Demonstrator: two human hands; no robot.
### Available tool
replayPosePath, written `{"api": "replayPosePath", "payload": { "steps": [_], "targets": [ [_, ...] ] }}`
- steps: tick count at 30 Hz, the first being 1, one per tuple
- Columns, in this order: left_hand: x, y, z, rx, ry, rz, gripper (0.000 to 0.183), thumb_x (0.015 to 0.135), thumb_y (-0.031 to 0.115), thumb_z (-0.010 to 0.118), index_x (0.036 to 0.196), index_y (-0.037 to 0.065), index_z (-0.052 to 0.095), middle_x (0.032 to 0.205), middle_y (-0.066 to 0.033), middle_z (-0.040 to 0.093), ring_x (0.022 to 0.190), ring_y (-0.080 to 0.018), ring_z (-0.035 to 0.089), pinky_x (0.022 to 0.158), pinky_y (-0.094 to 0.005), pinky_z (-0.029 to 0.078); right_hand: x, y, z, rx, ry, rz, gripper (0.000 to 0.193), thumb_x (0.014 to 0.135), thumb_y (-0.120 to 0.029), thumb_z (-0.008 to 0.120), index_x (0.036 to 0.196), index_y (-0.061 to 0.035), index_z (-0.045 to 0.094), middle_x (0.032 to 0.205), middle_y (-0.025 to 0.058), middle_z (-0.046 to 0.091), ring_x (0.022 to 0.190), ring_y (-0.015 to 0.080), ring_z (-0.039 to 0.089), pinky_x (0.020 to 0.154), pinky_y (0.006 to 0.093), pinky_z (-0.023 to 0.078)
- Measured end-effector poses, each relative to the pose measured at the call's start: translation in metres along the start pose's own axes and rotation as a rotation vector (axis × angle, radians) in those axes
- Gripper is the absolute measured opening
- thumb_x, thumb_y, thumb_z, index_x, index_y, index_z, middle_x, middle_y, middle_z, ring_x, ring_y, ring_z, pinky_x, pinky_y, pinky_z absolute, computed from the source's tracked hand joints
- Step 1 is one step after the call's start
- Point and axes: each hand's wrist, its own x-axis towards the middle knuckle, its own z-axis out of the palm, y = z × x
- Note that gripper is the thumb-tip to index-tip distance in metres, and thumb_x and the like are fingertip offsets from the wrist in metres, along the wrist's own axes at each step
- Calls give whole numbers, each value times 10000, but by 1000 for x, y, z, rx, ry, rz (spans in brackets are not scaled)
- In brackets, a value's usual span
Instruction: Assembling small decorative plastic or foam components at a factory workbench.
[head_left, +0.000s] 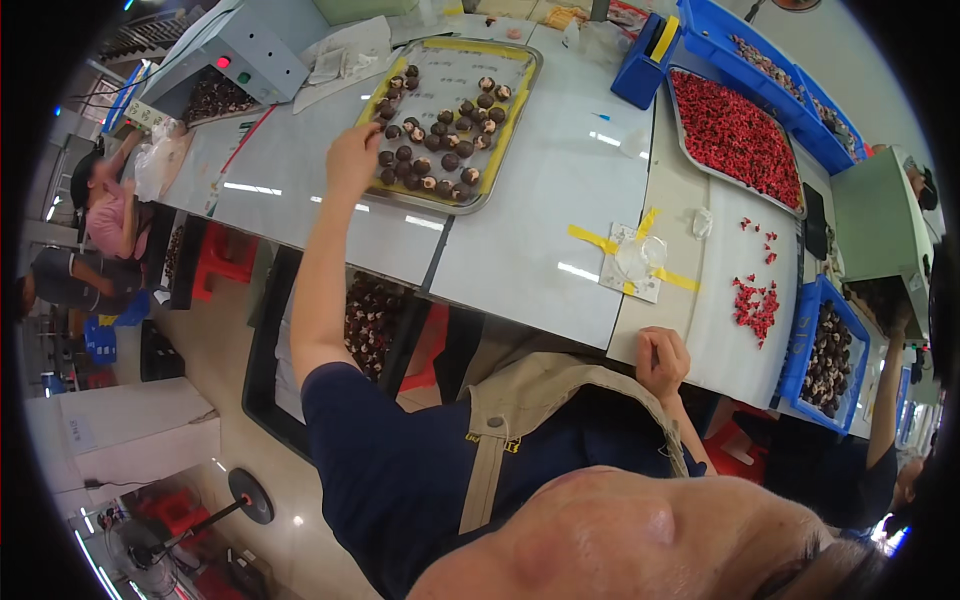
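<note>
Dark balls [432,142] on tray [514,128]; just right of left fingers [370,131].

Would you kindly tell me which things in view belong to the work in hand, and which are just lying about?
Likely in use:
metal tray, by the left hand
dark round pieces on it
perhaps the taped clear dish and loose red pieces

Apparently just lying about:
small clear plastic piece
red stool
black flat object
</note>
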Motion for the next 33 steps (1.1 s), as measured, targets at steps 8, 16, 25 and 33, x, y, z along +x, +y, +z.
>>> {"api": "replayPosePath", "payload": {
  "steps": [8, 16, 25, 33],
  "targets": [
    [-23, 27, -10, -207, -24, -24, 172, 826, 141, 592, 968, 66, 654, 797, -122, 651, 721, -277, 617, 663, -352, 473, -4, -6, -4, 11, -13, 55, 48, 802, -17, 587, 764, 9, 574, 743, 123, 602, 581, 238, 547, 510, 289, 421],
    [-36, 45, -14, -320, -25, -123, 177, 843, 180, 609, 974, 78, 671, 783, -68, 663, 700, -132, 613, 649, -250, 463, -3, -5, -4, 5, -15, 89, 35, 770, 2, 594, 754, -20, 572, 744, 114, 605, 665, 279, 583, 582, 338, 459],
    [-30, 69, -14, -359, 21, -10, 157, 839, 134, 602, 949, 42, 665, 768, -86, 653, 662, -143, 598, 622, -249, 456, -7, 1, -11, 189, 9, 339, 70, 800, -24, 602, 745, 1, 568, 717, 121, 593, 610, 252, 569, 558, 293, 442],
    [-21, 49, -5, -344, 31, -142, 162, 839, 159, 603, 951, 62, 670, 742, -83, 644, 645, -149, 589, 616, -265, 453, -3, -2, -9, 91, -26, 208, 61, 796, -17, 600, 743, -6, 572, 715, 117, 598, 620, 261, 571, 556, 309, 447]
  ]
}}
